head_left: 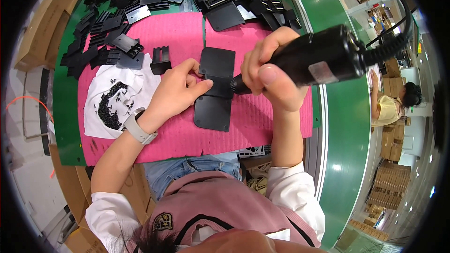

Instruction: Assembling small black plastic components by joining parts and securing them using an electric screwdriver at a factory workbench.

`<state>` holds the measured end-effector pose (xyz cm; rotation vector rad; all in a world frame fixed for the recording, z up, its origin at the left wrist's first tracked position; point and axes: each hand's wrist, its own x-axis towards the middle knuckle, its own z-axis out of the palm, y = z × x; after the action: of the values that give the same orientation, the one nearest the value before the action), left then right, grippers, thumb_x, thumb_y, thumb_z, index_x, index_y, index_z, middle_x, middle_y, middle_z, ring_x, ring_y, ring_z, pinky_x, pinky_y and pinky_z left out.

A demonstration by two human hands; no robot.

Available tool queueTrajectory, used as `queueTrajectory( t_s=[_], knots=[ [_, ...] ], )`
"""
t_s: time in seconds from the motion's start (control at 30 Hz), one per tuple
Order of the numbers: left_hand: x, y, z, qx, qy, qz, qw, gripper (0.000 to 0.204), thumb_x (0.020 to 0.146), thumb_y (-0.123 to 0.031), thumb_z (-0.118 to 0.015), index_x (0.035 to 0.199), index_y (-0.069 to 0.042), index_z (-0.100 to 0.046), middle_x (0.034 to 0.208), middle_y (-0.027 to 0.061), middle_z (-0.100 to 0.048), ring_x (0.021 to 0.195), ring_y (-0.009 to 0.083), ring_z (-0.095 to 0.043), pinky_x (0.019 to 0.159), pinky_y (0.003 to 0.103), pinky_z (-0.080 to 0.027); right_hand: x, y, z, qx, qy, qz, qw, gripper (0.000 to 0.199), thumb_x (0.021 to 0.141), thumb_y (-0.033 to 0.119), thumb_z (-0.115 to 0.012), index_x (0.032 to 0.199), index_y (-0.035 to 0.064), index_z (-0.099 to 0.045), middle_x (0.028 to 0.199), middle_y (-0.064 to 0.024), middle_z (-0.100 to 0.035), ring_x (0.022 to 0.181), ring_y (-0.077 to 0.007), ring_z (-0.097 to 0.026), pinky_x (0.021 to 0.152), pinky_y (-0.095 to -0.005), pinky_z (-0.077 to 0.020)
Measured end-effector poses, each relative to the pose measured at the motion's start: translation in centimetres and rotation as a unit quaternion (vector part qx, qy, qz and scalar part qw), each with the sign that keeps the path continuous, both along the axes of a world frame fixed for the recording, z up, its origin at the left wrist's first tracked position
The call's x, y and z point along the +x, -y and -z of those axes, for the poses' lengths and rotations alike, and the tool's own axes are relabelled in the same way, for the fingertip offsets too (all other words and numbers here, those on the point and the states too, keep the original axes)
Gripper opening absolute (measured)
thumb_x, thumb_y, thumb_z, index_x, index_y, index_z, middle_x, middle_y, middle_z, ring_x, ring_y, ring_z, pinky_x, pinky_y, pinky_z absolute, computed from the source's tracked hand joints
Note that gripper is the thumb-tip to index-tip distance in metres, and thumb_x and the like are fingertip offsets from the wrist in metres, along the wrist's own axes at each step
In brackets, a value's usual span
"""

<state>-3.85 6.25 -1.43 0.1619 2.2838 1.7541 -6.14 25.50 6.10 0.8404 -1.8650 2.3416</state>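
A black corded electric screwdriver [304, 54] lies in my right hand [274, 72], fingers wrapped round its body. Its tip end points left, at the right edge of a black plastic part [216, 86] with two wide rounded plates and a narrower middle. My left hand [180, 86] grips that part at its left edge, thumb on the middle section. Whether the tip touches a screw is hidden. Left of this hand, many small black screws [110, 107] lie on a white cloth [98, 86]. A small black slotted piece [161, 60] rests just beyond the hand.
Pink foam sheets [253, 122] cover part of the green table [65, 126]. Heaps of black plastic parts [122, 18] line the far side. A green conveyor-like surface [344, 126] runs along the right. Another person [396, 103] sits farther right, near stacked cartons [389, 185].
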Motion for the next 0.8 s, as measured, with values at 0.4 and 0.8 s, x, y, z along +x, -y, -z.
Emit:
queueTrajectory(
  t_s=[0.4, 0.8],
  knots=[
    [1.3, 1.1, -1.0, 0.345, 0.114, -0.063, 0.93, 0.027, 0.095, -0.027, -0.051, 0.096, 0.0, -0.054, 0.083, 0.0075, -0.064, 0.072, 0.0139, -0.059, 0.063, 0.026, -0.046, 0.9, 0.5, -1.6, -0.204, -0.133, -0.177, 0.954, 0.036, 0.086, 0.037, -0.058, 0.107, 0.0105, -0.044, 0.062, 0.0018, -0.05, 0.044, -0.01, -0.048, 0.054, -0.0292, -0.0434],
    [2.0, 1.2, -1.6, 0.441, 0.185, 0.068, 0.876, 0.028, 0.098, -0.024, -0.045, 0.106, 0.001, -0.054, 0.096, 0.011, -0.063, 0.084, 0.0178, -0.064, 0.079, 0.029, -0.051, 0.7, 2.1, 0.5, -0.201, -0.123, -0.157, 0.959, 0.036, 0.084, 0.031, -0.061, 0.107, 0.0081, -0.044, 0.063, -0.0021, -0.05, 0.046, -0.0136, -0.048, 0.052, -0.0298, -0.0416]
  ],
)
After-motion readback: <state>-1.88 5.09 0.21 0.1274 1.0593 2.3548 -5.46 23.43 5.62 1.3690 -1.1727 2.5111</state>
